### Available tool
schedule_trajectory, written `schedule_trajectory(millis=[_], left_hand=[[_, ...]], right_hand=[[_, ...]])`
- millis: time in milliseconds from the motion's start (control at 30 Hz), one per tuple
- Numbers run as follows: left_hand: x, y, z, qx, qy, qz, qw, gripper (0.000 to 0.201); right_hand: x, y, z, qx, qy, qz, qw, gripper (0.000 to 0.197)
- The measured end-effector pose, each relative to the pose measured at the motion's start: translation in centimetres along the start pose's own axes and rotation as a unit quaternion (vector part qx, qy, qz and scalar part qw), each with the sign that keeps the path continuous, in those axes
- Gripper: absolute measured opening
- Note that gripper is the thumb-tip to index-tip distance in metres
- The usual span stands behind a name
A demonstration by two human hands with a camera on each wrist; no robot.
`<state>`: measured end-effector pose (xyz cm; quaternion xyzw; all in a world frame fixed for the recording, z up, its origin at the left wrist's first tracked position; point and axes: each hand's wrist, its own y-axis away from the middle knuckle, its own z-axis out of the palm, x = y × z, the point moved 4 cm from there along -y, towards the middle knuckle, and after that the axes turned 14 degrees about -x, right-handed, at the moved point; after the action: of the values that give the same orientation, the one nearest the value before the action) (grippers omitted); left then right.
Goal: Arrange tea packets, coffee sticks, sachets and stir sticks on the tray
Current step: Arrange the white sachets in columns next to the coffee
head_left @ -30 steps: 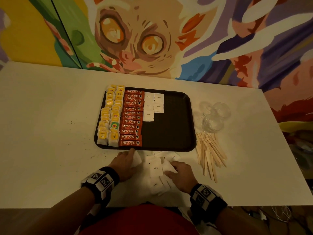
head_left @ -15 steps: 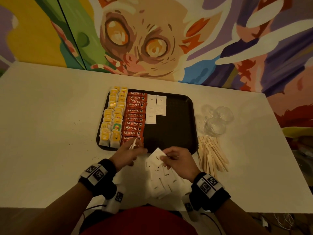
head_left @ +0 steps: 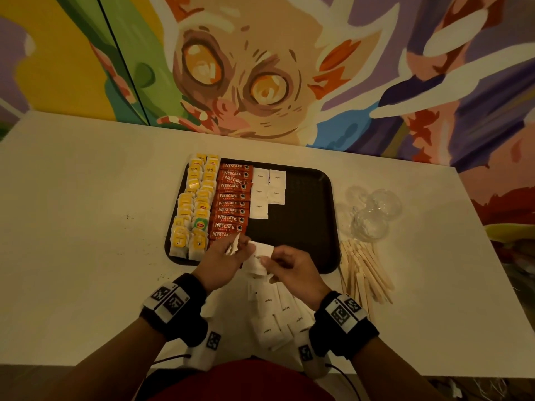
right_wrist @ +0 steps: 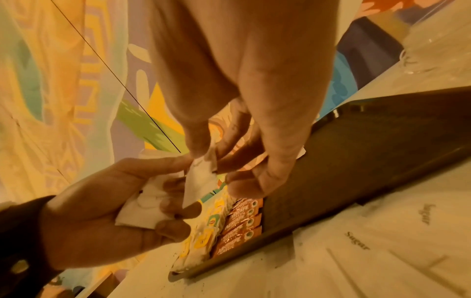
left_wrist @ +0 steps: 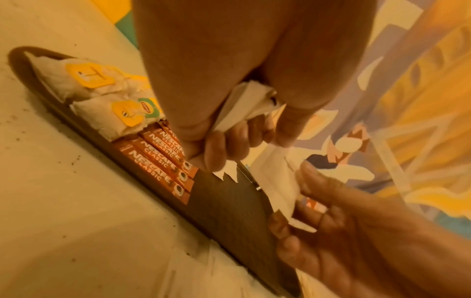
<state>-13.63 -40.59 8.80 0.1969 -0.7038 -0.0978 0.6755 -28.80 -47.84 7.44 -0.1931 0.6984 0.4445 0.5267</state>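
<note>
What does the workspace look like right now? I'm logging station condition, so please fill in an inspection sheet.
Surface: white table, dark specks near the tray.
Job's things: black tray holds tea bags, Nescafe sticks and five sugar sachets; loose sugar sachets and wooden stir sticks lie on the table.
Clutter: clear glasses right of the tray.
Grippers: left hand grips sachets; right hand pinches one sugar sachet.
Cables: thin wires from the wrist cameras.
Surroundings: painted mural wall.
</note>
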Motion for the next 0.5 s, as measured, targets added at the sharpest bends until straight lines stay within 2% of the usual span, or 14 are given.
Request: schedule_trajectory(millis=[133,233,400,500], left_hand=[[-0.1,-0.5,-0.5,0.032,0.021,-0.01,0.999,0.009],[-0.5,-0.6,-0.9,0.043,0.049,-0.048,0.997,0.014],[-2.6,-0.8,-1.9,0.009,0.147,-0.135,0.98,0.068],[-3.0,-0.8,-2.5,0.013,0.191,-0.137,0.972,0.082]], right_hand=[[0.0,-1.1,-0.1,0.003,-0.036,0.003,0.999,0.014],[-0.1,-2.4,-1.3,0.037,-0.056,0.006,0.998,0.015],[0.1,-5.6,-4.5,0.106,-0.05,0.037,0.992,0.017],[0.8,-8.1,-6.6,0.144,-0.013,0.076,0.987,0.028]])
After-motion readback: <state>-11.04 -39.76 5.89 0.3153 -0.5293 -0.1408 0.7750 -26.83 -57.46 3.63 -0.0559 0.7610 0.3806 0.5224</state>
